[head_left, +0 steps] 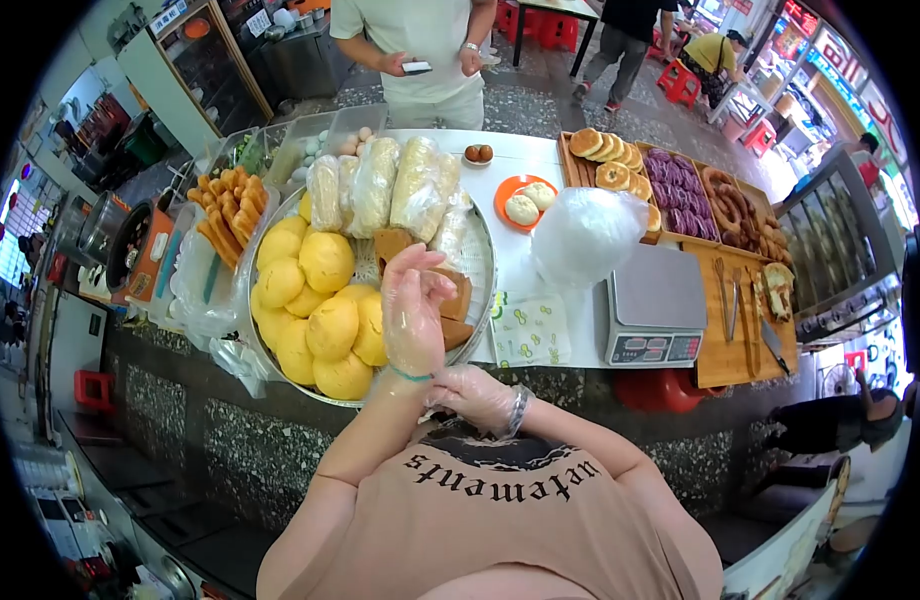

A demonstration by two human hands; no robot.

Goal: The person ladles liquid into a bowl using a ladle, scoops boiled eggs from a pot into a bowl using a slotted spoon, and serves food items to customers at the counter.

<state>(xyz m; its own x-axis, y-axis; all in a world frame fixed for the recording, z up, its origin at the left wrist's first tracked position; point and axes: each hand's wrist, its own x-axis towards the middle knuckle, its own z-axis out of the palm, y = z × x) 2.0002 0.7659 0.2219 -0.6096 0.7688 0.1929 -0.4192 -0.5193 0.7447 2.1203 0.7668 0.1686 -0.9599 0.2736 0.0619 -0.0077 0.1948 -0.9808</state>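
Note:
My left hand, in a thin clear plastic glove, is raised in front of the round tray, fingers loosely bent and apart, holding nothing. A teal band circles that wrist. My right hand, also gloved, is closed at the left wrist, pinching the cuff of the plastic glove; its fingertips are partly hidden. A silver bracelet is on the right wrist. The tray holds yellow buns, brown cake pieces behind my left hand, and plastic-wrapped rolls.
Fried dough sticks stand left of the tray. To the right are an orange plate with white buns, a plastic bag bundle, a scale and a board with tongs and a knife. A person stands across the table.

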